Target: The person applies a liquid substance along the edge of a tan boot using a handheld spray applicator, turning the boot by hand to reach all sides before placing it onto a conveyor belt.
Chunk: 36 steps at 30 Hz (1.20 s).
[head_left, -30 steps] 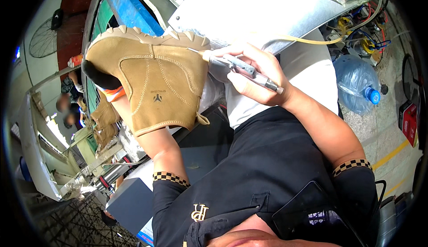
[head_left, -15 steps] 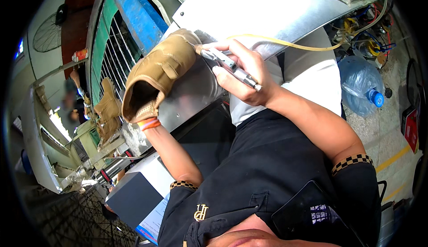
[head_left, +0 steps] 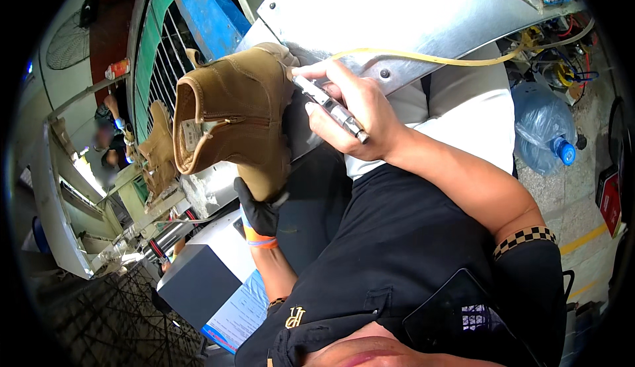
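Observation:
A tan boot (head_left: 248,95) lies on its side with its open top toward the left and its side zipper facing me. My left hand (head_left: 260,213), in a dark glove with an orange band at the wrist, holds the boot by its toe end; some fingers are hidden behind it. My right hand (head_left: 360,109) is bare and closed around a silver pen-shaped tool (head_left: 334,112). The tool's tip meets or nearly meets the edge of the boot's sole. A yellow hose (head_left: 423,58) runs to behind my right hand; where it joins is hidden.
A shiny metal work surface (head_left: 410,9) spreads ahead. More tan boots (head_left: 157,145) stand at the left beside a wire grille. On the right are a clear water jug (head_left: 546,129) and tangled wires. A dark grey box (head_left: 198,287) sits at the lower left; another person is at the far left.
The boot has turned, so its zipper side now faces me and its toe points toward me. My left hand has moved from the boot's opening to its toe. The tool stays at the sole edge.

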Motion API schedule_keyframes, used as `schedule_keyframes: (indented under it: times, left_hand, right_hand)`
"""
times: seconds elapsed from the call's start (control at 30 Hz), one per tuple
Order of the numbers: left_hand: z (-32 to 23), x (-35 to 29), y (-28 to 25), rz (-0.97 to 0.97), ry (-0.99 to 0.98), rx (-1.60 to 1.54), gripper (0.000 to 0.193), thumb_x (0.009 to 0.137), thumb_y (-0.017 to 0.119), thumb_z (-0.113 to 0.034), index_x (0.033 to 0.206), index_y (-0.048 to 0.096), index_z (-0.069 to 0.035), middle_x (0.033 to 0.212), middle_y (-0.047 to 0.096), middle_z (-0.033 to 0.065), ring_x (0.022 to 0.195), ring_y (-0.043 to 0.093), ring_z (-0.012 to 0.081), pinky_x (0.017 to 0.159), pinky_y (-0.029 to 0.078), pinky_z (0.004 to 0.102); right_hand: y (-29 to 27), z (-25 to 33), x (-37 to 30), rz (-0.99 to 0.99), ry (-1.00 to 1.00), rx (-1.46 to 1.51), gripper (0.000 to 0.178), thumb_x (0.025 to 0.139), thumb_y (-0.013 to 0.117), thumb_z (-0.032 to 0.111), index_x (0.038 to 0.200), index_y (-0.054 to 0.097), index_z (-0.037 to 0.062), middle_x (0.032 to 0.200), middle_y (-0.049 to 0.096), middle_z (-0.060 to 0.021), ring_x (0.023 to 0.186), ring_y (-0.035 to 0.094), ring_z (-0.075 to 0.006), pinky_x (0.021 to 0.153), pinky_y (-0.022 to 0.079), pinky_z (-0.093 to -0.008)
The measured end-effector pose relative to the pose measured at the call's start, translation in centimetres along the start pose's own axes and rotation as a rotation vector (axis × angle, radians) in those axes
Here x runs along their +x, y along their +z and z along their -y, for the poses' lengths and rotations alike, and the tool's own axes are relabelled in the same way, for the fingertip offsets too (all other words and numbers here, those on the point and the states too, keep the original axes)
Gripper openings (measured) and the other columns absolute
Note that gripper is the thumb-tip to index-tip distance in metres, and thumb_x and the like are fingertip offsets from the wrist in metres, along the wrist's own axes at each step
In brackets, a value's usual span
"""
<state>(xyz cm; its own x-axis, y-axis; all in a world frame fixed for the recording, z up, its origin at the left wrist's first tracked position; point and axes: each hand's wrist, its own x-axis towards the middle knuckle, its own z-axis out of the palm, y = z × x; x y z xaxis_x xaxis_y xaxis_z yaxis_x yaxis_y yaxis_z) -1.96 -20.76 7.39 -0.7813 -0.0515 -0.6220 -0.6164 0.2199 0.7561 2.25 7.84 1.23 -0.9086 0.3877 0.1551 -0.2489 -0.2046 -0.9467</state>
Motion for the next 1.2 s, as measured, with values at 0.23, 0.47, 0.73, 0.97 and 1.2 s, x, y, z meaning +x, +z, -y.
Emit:
schedule_keyframes:
  times: [0.23,0.47,0.73,0.97,1.2]
  left_hand:
    - [2.0,-2.2,2.3,0.314,-0.149,-0.266,0.077,0.095,0.04,-0.063,0.144,0.036,-0.003,0.13,0.055,0.0228,0.104,0.064,0.0408,0.072,0.063,0.0431]
    - [1.6,-3.6,6.7,0.355,-0.265,-0.402,0.08,0.094,0.037,-0.067,0.145,0.034,-0.005,0.133,0.053,0.0224,0.107,0.064,0.0402,0.078,0.062,0.0427]
    - [1.5,-4.3,10.7,0.687,-0.35,-0.451,0.104,0.085,0.033,-0.08,0.149,0.023,0.002,0.14,0.045,0.027,0.123,0.054,0.038,0.095,0.052,0.0493]
    - [1.7,-3.1,15.1,0.979,-0.403,-0.634,0.113,0.079,0.03,-0.086,0.149,0.019,0.002,0.139,0.045,0.0293,0.124,0.053,0.0389,0.099,0.049,0.0482]
    - [0.9,-1.2,19.1,1.123,-0.437,-0.921,0.117,0.076,0.027,-0.089,0.151,0.016,0.0,0.142,0.045,0.0213,0.125,0.052,0.0347,0.102,0.047,0.0455]
  right_hand:
    - [0.2,0.2,-0.9,0.037,0.048,0.019,0.045,0.077,0.062,0.011,0.119,0.049,0.0011,0.067,0.061,-0.0131,0.056,0.061,-0.0258,0.057,0.046,-0.0347]
    - [0.2,0.4,-2.0,0.119,0.097,0.087,0.043,0.081,0.059,0.008,0.122,0.051,-0.0009,0.065,0.056,-0.0041,0.056,0.051,-0.0117,0.056,0.041,-0.0268]
    - [-3.2,2.4,-2.9,0.246,0.248,0.062,0.039,0.083,0.059,0.011,0.12,0.055,-0.0011,0.071,0.055,0.0017,0.061,0.046,-0.0032,0.057,0.038,-0.0227]
    - [-7.0,7.3,-2.0,0.283,0.449,0.031,0.031,0.086,0.055,0.009,0.115,0.056,-0.0006,0.068,0.049,0.0019,0.05,0.042,-0.004,0.047,0.036,-0.0227]
    - [-6.5,8.1,-2.1,0.172,0.268,-0.076,0.031,0.086,0.056,0.007,0.116,0.054,-0.0012,0.066,0.048,0.002,0.048,0.042,-0.0042,0.044,0.035,-0.0228]
